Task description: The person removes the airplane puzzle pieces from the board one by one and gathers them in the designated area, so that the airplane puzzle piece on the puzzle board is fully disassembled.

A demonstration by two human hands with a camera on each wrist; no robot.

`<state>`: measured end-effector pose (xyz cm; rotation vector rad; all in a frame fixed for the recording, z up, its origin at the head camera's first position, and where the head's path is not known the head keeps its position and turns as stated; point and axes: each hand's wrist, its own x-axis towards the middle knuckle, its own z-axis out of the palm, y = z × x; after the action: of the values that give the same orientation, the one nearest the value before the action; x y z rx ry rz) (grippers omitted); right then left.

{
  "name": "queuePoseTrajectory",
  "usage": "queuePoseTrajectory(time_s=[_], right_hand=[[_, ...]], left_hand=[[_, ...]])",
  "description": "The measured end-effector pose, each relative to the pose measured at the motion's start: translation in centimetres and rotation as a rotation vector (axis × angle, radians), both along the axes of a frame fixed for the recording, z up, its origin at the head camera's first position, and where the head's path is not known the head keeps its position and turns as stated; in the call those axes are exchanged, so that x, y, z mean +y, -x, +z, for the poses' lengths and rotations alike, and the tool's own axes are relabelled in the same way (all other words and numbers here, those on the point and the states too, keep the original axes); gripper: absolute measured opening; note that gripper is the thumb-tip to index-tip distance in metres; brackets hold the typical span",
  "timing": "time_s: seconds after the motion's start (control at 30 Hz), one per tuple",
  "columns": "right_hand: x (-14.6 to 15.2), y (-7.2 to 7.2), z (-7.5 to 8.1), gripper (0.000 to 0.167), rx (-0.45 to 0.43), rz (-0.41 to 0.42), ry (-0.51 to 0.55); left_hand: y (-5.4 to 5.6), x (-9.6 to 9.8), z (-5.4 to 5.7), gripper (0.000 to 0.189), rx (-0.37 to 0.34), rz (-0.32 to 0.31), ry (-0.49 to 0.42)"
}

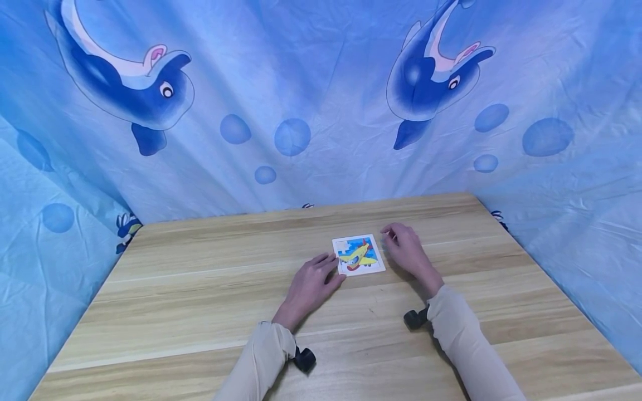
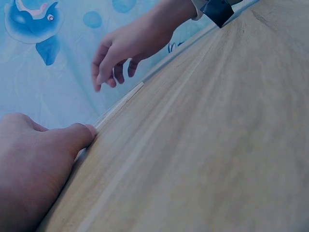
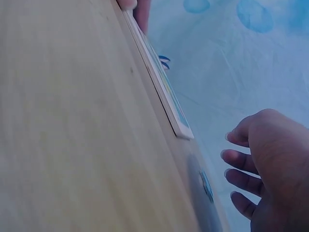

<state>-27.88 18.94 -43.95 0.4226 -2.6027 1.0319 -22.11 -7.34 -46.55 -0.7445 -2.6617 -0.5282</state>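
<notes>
A: From the head view, where do we find the puzzle?

B: We see the picture puzzle [image 1: 363,255] flat on the wooden table [image 1: 200,301], a yellow plane on blue with a pale patch near its far left corner. The left hand [image 1: 308,285] is at its left side, thumb near the close corner, thumb and fingers spread apart. The right hand [image 1: 408,252] is just off the right edge, fingers loosely bent.

A: And from the left wrist?

B: We make out the left thumb against the puzzle's edge; its other fingers are mostly hidden, so we can't tell how they lie there. Beyond, the right hand droops above the table, fingers slack, and we see nothing in them.

A: The right wrist?

B: There we get the puzzle edge-on, left fingertips at its far end. A small bluish piece [image 3: 206,186] lies on the table near the puzzle's corner, apart from the right hand's half-bent, parted fingers.
</notes>
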Motion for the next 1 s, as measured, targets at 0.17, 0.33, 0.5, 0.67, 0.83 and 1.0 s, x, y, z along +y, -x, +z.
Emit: queuePoseTrajectory(time_s=[0.17, 0.33, 0.5, 0.67, 0.83, 1.0], right_hand=[[-1.2, 0.0, 0.0, 0.016, -0.036, 0.019, -0.017], [-2.3, 0.1, 0.1, 0.017, -0.052, 0.044, -0.050], [-3.3, 0.3, 0.0, 0.016, -0.056, 0.075, -0.115], [-4.0, 0.4, -0.2, 0.019, -0.033, 0.072, -0.191], [-4.6, 0.4, -0.5, 0.020, -0.025, 0.049, -0.251], [-5.0, 0.5, -0.7, 0.022, -0.034, 0.032, -0.292]], left_hand=[[0.0, 0.0, -0.1, 0.050, -0.006, 0.000, 0.002], [0.1, -0.1, 0.0, 0.051, -0.001, -0.002, 0.007], [0.0, -0.2, 0.0, 0.051, 0.006, -0.006, 0.005], [0.0, -0.2, 0.0, 0.050, 0.012, -0.009, -0.004], [0.1, -0.1, -0.1, 0.049, 0.016, -0.008, 0.000], [0.1, -0.1, -0.1, 0.049, 0.020, -0.011, -0.003]])
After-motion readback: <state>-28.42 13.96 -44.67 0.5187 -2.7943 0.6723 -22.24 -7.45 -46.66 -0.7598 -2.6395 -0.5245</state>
